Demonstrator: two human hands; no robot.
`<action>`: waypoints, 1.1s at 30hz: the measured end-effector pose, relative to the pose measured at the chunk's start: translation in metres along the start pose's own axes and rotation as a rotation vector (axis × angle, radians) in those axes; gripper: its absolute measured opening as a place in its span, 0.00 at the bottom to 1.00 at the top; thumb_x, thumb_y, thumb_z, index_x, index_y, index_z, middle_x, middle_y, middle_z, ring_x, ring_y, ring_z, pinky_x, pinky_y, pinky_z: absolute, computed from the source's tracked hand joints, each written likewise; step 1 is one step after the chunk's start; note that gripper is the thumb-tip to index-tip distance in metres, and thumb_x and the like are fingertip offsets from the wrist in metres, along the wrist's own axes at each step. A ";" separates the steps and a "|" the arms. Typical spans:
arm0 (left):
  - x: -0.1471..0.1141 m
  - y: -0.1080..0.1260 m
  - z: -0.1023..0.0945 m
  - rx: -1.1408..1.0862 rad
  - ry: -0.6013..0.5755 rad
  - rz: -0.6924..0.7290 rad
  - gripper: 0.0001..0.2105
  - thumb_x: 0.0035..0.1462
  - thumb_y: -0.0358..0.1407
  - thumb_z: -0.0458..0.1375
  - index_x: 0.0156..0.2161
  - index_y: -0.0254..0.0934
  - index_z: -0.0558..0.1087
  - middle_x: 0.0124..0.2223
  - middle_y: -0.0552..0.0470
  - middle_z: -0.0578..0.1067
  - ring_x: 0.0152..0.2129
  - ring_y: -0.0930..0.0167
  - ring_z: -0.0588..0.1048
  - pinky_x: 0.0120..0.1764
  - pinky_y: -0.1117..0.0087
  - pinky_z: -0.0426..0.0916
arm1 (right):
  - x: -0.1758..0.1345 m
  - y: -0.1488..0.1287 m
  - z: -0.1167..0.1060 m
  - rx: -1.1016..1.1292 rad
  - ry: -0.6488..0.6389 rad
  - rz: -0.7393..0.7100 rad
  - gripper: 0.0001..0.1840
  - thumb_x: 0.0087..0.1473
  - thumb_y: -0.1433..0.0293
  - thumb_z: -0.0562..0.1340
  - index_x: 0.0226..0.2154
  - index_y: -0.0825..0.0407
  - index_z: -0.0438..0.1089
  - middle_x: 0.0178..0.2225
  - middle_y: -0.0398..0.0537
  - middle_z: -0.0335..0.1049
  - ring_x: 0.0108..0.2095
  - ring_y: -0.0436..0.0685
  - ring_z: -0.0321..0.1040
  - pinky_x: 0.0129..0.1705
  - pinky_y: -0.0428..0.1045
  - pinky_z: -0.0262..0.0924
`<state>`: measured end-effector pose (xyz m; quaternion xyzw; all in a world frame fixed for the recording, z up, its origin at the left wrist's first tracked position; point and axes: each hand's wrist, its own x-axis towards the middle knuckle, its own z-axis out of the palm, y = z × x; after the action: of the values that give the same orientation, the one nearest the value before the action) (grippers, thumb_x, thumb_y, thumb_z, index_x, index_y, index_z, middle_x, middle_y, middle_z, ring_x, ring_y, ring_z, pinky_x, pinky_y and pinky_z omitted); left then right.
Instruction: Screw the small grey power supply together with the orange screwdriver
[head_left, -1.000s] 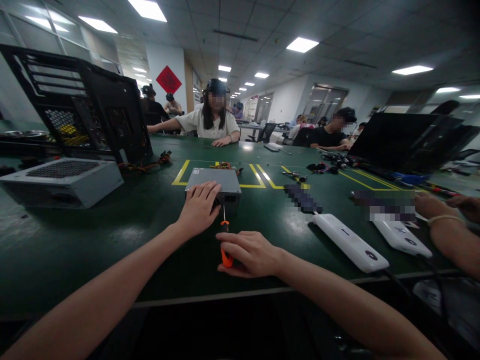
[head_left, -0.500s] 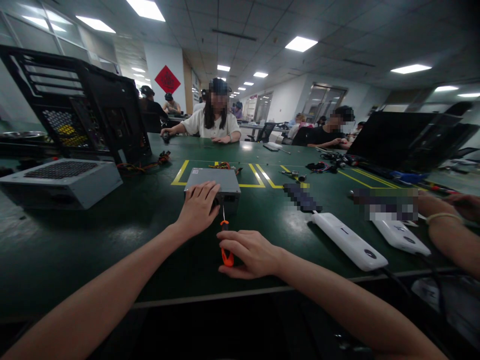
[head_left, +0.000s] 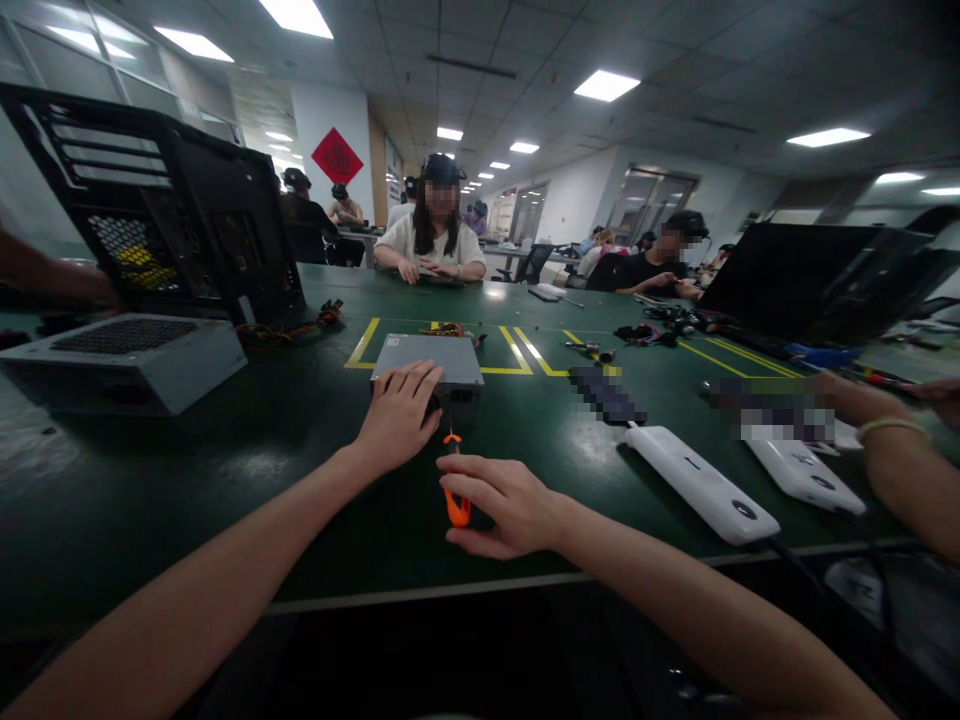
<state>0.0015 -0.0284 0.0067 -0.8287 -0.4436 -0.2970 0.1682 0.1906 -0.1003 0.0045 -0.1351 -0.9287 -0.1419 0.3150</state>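
A grey computer power supply (head_left: 429, 353) sits on the green table in front of me, its socket side facing me. My left hand (head_left: 401, 410) holds its near left corner, fingers laid over the top and the thumb down by the front side. In my right hand (head_left: 506, 505) is a screwdriver (head_left: 457, 508) with an orange and black handle, gripped between thumb and fingers. Its thin shaft points away from me to the front side of the power supply, under the socket's left edge. The tip's exact contact point is too small to make out.
A second power supply (head_left: 124, 365) and a black computer case (head_left: 187, 220) stand at the left. White power banks (head_left: 701, 483) with cables lie at the right, near another person's arm (head_left: 896, 450). Yellow tape (head_left: 517, 350) marks the table (head_left: 330, 540). A person (head_left: 431, 240) sits opposite.
My right hand's fingers and the screwdriver handle have shifted slightly; my left hand stays put. The person opposite has brought both hands together. An arm has appeared at the far left.
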 end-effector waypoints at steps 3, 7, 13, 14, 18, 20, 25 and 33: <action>0.000 0.000 0.001 0.004 0.004 0.002 0.23 0.55 0.35 0.50 0.56 0.34 0.59 0.58 0.42 0.63 0.55 0.60 0.60 0.55 0.56 0.51 | 0.001 0.000 -0.001 -0.083 0.003 -0.043 0.19 0.57 0.61 0.54 0.48 0.56 0.59 0.45 0.58 0.68 0.35 0.52 0.70 0.32 0.45 0.64; 0.000 0.000 0.001 -0.009 0.003 -0.001 0.23 0.55 0.35 0.50 0.56 0.34 0.59 0.58 0.42 0.63 0.55 0.60 0.60 0.55 0.56 0.51 | 0.000 0.001 0.002 -0.093 0.112 -0.039 0.16 0.54 0.60 0.58 0.38 0.55 0.60 0.40 0.56 0.71 0.26 0.49 0.69 0.26 0.44 0.61; 0.000 0.000 0.001 -0.005 0.002 0.000 0.22 0.55 0.35 0.50 0.56 0.34 0.59 0.58 0.42 0.63 0.55 0.61 0.59 0.55 0.57 0.50 | 0.000 0.000 -0.001 -0.046 0.134 0.008 0.18 0.56 0.60 0.54 0.42 0.56 0.59 0.40 0.57 0.71 0.35 0.53 0.71 0.30 0.45 0.64; 0.000 0.000 0.001 0.000 0.000 0.001 0.22 0.55 0.35 0.50 0.56 0.34 0.59 0.58 0.43 0.63 0.56 0.61 0.59 0.55 0.57 0.50 | 0.001 0.000 -0.003 -0.067 0.117 -0.003 0.17 0.56 0.61 0.53 0.44 0.57 0.59 0.40 0.57 0.71 0.34 0.53 0.71 0.30 0.45 0.64; 0.000 0.000 0.001 -0.007 0.002 0.002 0.22 0.55 0.34 0.50 0.56 0.35 0.59 0.58 0.43 0.63 0.55 0.61 0.59 0.55 0.57 0.51 | 0.001 -0.001 -0.004 -0.115 0.094 -0.026 0.14 0.56 0.63 0.54 0.42 0.56 0.61 0.42 0.55 0.71 0.28 0.50 0.70 0.27 0.45 0.62; 0.000 0.000 0.001 -0.011 0.005 0.000 0.22 0.55 0.34 0.50 0.56 0.36 0.59 0.58 0.43 0.63 0.55 0.60 0.60 0.55 0.56 0.51 | 0.000 0.000 -0.003 -0.076 0.109 -0.005 0.15 0.55 0.61 0.56 0.40 0.56 0.61 0.41 0.55 0.72 0.28 0.50 0.70 0.27 0.44 0.62; 0.000 0.000 0.001 -0.007 0.009 0.001 0.22 0.56 0.35 0.50 0.56 0.34 0.59 0.58 0.42 0.62 0.55 0.60 0.59 0.55 0.57 0.51 | 0.001 0.001 -0.003 -0.033 0.103 -0.010 0.19 0.56 0.59 0.54 0.42 0.58 0.62 0.40 0.58 0.70 0.36 0.53 0.71 0.31 0.45 0.64; -0.001 -0.002 0.002 -0.005 0.013 0.007 0.23 0.55 0.35 0.51 0.56 0.36 0.59 0.58 0.42 0.62 0.55 0.60 0.60 0.54 0.55 0.52 | 0.001 0.001 -0.001 -0.055 0.148 -0.023 0.20 0.54 0.58 0.58 0.41 0.58 0.61 0.40 0.58 0.72 0.33 0.52 0.72 0.31 0.45 0.65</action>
<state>0.0003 -0.0266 0.0044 -0.8287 -0.4389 -0.3027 0.1701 0.1907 -0.0999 0.0061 -0.1220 -0.9001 -0.1804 0.3774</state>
